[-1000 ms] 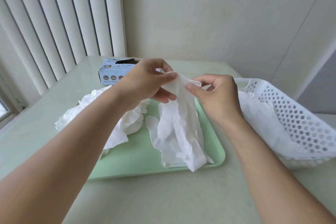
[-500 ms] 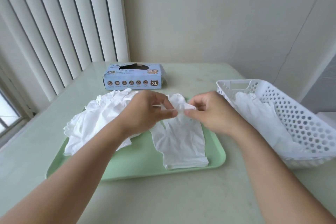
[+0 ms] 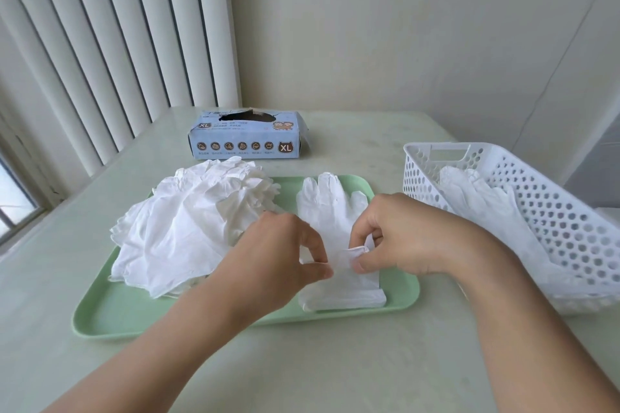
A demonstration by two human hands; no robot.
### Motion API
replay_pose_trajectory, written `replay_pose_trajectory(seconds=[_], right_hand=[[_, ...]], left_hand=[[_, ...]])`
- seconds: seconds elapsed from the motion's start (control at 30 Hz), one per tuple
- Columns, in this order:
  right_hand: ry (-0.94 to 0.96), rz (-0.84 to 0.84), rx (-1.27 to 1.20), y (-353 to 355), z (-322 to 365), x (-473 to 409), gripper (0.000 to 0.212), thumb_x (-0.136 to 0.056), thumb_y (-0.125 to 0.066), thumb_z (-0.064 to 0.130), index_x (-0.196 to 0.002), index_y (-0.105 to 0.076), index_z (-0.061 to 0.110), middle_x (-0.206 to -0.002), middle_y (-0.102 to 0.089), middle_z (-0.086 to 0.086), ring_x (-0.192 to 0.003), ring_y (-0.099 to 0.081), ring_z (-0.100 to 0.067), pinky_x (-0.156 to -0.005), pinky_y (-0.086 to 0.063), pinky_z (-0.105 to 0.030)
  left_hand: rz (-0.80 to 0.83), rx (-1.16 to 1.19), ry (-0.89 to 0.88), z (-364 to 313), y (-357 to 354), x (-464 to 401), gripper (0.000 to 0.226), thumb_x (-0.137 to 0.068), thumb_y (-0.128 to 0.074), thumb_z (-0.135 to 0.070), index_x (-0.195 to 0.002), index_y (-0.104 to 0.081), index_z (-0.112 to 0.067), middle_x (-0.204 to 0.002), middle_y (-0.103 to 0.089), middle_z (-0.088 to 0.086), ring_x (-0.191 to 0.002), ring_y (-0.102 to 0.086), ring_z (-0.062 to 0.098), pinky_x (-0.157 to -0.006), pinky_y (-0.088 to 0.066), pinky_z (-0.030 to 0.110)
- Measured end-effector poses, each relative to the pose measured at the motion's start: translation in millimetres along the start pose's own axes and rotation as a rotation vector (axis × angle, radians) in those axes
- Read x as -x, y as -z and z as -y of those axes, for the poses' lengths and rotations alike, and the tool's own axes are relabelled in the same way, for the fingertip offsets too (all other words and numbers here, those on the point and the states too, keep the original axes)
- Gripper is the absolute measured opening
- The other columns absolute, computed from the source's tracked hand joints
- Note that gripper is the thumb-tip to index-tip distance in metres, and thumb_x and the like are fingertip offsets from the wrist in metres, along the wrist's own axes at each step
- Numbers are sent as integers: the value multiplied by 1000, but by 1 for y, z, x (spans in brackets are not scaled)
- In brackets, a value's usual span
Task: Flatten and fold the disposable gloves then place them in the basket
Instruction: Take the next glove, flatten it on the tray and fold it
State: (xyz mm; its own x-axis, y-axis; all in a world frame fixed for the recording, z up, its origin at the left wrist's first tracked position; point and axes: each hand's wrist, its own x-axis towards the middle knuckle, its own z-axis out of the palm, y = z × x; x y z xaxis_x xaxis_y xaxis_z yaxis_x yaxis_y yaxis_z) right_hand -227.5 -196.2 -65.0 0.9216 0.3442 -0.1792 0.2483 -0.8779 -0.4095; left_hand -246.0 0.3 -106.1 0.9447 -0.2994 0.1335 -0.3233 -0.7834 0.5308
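A white disposable glove lies flat on the right half of the green tray, fingers pointing away from me. My left hand and my right hand sit over its middle, each pinching the glove material between thumb and fingertips. A small crumpled fold shows at my right fingertips. A loose pile of white gloves fills the tray's left half. The white perforated basket stands to the right with a glove inside.
A blue XL glove box stands behind the tray. Vertical blinds hang at the left and a plain wall runs behind. The pale table reaches toward me in front of the tray.
The glove went from hanging in the air between my hands to lying spread flat on the tray. Both hands dropped and slid toward me to the glove's middle.
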Motion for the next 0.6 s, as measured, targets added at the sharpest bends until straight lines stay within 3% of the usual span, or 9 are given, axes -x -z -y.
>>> replay_pose_trajectory(seconds=[0.07, 0.2, 0.3, 0.43, 0.53, 0.6], right_hand=[[-4, 35, 13, -1, 1, 1, 11, -79, -84, 32, -79, -73, 29, -70, -50, 14, -62, -53, -2, -56, -38, -17], [-31, 100, 53, 0, 2, 3, 16, -78, -84, 41, -83, -75, 30, -63, -50, 15, -51, -49, 4, -49, -31, -12], [-63, 120, 53, 1, 2, 5, 23, -80, -80, 51, -84, -77, 29, -61, -52, 13, -56, -49, -4, -56, -36, -20], [-79, 147, 2, 0, 3, 2, 36, -91, -63, 58, -82, -80, 27, -40, -39, 13, -43, -35, -7, -51, -31, -25], [-78, 123, -9, 2, 4, 1, 41, -94, -58, 58, -81, -81, 27, -38, -43, 15, -41, -41, -5, -51, -33, -22], [-62, 2, -64, 1, 0, -5, 38, -93, -63, 53, -77, -80, 24, -40, -47, 15, -42, -45, -3, -48, -33, -17]], left_hand=[[17, -46, -8, -2, 0, 1, 12, -81, -83, -42, -83, -78, -31, -94, -72, -18, -90, -65, 3, -78, -47, 14], [54, -61, -16, -2, 1, 1, 14, -80, -83, -47, -81, -78, -33, -83, -72, -12, -80, -66, 4, -76, -51, 19], [110, -58, -31, 5, 0, 0, 23, -76, -82, -55, -80, -79, -33, -77, -71, -12, -81, -62, -1, -69, -47, 11], [140, -42, -15, 9, 1, -2, 61, -75, -51, -83, -77, -79, -30, -70, -70, -9, -76, -64, 2, -68, -51, 20], [154, -57, -13, 10, 3, -4, 73, -81, -30, -83, -71, -77, -28, -62, -66, -10, -62, -61, 1, -59, -43, 17], [113, -42, -40, 12, 1, -8, 64, -91, -37, -74, -70, -76, -27, -67, -67, -8, -65, -61, 2, -62, -42, 19]])
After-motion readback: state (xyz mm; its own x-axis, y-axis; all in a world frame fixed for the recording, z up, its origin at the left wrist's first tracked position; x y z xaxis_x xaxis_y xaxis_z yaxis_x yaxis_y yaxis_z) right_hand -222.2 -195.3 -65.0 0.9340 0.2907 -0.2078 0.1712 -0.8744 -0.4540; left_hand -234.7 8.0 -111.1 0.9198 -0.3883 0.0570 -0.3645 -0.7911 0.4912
